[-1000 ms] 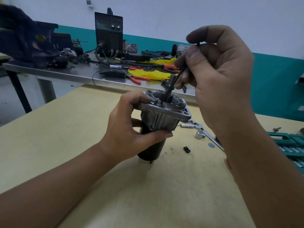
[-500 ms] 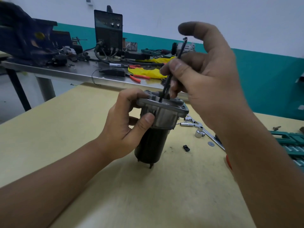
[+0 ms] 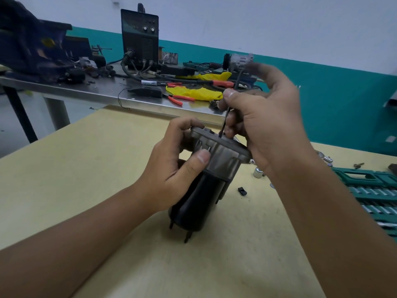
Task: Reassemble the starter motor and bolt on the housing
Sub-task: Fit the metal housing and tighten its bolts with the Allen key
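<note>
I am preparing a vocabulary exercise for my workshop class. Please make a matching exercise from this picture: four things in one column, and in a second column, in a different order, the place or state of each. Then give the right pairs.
Things
1. starter motor
2. thin black rod
3. small black clip
4. red-handled pliers

Places or states
A. lies loose on the yellow table, right of the motor
B. pinched by the right hand, its tip in the grey housing
C. lies on the metal bench behind
D. tilted, gripped by the left hand

Pairs: 1-D, 2-B, 3-A, 4-C
</note>
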The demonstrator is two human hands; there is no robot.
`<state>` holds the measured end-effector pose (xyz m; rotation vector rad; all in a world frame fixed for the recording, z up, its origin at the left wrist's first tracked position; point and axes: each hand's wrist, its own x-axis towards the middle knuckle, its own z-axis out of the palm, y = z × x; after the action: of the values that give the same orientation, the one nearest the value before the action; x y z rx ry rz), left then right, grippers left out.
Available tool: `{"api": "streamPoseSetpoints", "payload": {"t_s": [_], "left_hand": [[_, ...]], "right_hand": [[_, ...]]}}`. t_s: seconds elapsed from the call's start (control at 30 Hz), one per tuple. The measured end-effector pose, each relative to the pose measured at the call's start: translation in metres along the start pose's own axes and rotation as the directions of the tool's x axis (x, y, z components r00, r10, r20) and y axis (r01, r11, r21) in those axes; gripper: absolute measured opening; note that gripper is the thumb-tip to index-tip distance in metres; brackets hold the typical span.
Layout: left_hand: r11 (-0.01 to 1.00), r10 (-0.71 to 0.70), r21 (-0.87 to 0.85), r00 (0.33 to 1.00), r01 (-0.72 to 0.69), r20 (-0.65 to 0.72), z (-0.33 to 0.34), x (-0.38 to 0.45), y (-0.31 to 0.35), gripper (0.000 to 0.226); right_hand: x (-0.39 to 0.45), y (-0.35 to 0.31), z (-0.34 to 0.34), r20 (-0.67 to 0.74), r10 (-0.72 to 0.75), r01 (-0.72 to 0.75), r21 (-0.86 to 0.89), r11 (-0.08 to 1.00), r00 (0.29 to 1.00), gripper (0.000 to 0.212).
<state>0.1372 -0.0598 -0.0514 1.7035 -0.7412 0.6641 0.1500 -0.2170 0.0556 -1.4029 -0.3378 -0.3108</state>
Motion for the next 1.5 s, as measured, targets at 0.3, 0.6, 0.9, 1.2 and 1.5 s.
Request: {"api": "streamPoseSetpoints", "payload": {"t_s": [0.3,0.6,0.9,1.2,1.5], "left_hand": [[0.995,-0.07,-0.072,0.997,0.071,0.014,-0.008,0.0,-0.007,0.034],[0.997,-0.03,-0.07,0.999,0.033,0.046,-0.006,0.001,-0.003,0.034],[0.998,0.031,-0.058,0.999,-0.029,0.029,-0.001,0.0,0.004,0.035],[0.998,0.034,-0.053,0.999,-0.034,-0.016,0.003,0.001,0.006,0.032],[0.995,0.059,-0.078,0.997,-0.055,0.053,0.0,0.001,0.001,0.032]], "right_hand": [[0.01,0.006,-0.009,0.073,0.111,-0.109,-0.034,0.993,0.991,0.029],[0.018,-0.001,-0.026,0.191,0.037,-0.006,-0.161,0.987,0.981,0.029],[0.017,-0.012,-0.033,0.304,-0.039,0.125,-0.268,0.955,0.952,0.034],[0.014,-0.017,-0.034,0.356,-0.047,0.136,-0.23,0.964,0.933,0.031],[0.013,-0.013,-0.027,0.282,-0.072,0.161,-0.31,0.937,0.957,0.03]]}}
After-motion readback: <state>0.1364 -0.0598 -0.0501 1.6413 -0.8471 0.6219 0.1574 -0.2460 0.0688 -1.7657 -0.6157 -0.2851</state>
